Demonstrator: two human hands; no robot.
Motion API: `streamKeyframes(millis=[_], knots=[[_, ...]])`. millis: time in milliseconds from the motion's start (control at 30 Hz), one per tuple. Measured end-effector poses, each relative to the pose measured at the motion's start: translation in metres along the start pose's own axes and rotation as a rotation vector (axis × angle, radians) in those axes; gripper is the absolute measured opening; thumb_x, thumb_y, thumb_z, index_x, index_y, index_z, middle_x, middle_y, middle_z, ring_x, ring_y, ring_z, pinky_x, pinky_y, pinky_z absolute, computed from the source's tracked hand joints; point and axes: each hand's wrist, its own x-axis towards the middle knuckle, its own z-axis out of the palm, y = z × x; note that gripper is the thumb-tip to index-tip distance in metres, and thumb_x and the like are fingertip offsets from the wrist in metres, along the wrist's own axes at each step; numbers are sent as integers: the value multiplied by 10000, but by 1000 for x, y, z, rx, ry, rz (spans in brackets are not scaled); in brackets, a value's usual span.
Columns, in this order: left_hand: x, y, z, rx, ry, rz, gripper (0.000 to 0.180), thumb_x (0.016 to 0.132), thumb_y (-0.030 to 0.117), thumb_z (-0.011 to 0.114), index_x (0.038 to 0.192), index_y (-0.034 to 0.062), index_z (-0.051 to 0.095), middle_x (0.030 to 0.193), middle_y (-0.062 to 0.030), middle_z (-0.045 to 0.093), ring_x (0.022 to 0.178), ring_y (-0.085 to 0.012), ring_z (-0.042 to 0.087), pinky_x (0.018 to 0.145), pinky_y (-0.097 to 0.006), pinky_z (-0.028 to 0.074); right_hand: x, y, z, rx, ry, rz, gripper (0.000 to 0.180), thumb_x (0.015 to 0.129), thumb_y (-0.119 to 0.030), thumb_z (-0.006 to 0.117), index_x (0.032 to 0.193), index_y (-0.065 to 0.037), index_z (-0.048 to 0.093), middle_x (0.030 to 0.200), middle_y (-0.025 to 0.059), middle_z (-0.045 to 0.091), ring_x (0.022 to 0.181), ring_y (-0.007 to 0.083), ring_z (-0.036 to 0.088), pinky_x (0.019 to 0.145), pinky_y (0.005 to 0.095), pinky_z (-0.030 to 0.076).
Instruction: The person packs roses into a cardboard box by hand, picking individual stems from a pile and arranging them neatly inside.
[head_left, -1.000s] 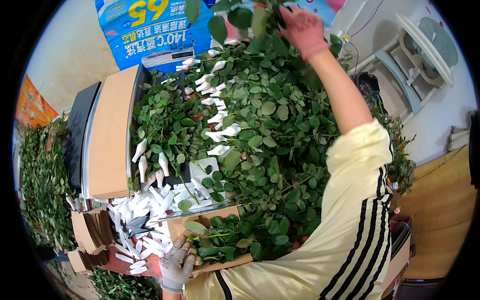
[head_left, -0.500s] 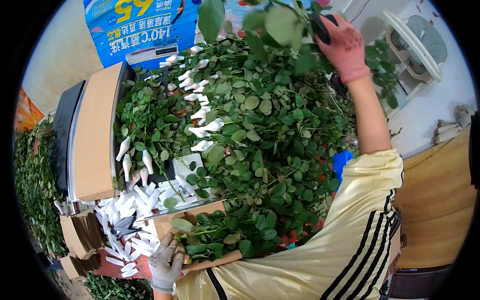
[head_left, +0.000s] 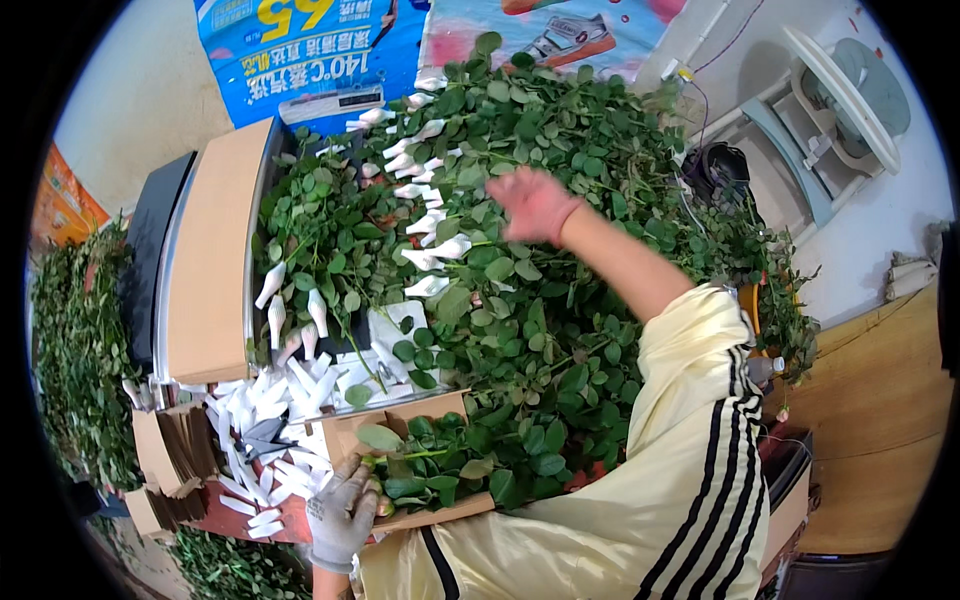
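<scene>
My left hand, in a grey-white glove, closes over rose buds at the left end of a bunch of leafy rose stems. That bunch lies on a cardboard sheet against my front. My right hand, in a pink glove, hovers over or touches the broad heap of leafy roses. Its fingers look apart, slightly blurred, with nothing seen in them. White-sleeved rose heads line the heap's left edge, near this hand.
Loose white sleeves litter the table's left, by stacked cardboard pieces. A tall cardboard-faced box stands behind them. More foliage fills the far left. At the far right is a white-and-grey chair; a clear bottle stands beyond my right sleeve.
My right hand has come from the upper right, where it held leafy stems and a dark object, down and left over the heap. Neither shows in it now. My left hand stays at the buds.
</scene>
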Motion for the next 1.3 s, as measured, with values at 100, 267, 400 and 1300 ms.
streamKeyframes(millis=[100, 267, 400, 1300], knots=[[-3, -1, -2, -9, -11, -25, 299, 748, 81, 594, 1018, -42, 631, 1112, -241, 586, 1012, -339, 596, 854, -355, 477, -12, -35, 84, 41, -334, -37, 861, 711, -456, 607, 1382, -28, 277, 1260, 188, 439, 1165, 313, 435, 976, 413, 343], [-2, -4, -2, -21, -21, -39, 310, 751, 87, 590, 1030, -44, 627, 1125, -239, 581, 1037, -336, 585, 876, -357, 467, -14, -40, 125, 13, -100, 83, 529, 816, -208, 486, 1317, -74, 379, 1198, 176, 467, 1093, 331, 476, 922, 425, 380], [-5, -3, -2, -33, -6, -77, 307, 751, 94, 592, 1024, -41, 631, 1128, -232, 583, 1041, -332, 584, 880, -357, 464, -16, -15, 92, -28, -66, 139, 368, 799, -150, 479, 1165, -125, 496, 1054, 137, 546, 949, 297, 557, 789, 382, 438], [-1, -1, -1, 19, 17, -37, 293, 725, 73, 580, 984, -48, 640, 1090, -243, 597, 977, -341, 610, 848, -362, 475, -43, -61, 136, 200, -37, 129, 559, 811, -264, 521, 1318, -66, 392, 1300, 255, 368, 1225, 416, 346, 1006, 483, 305]])
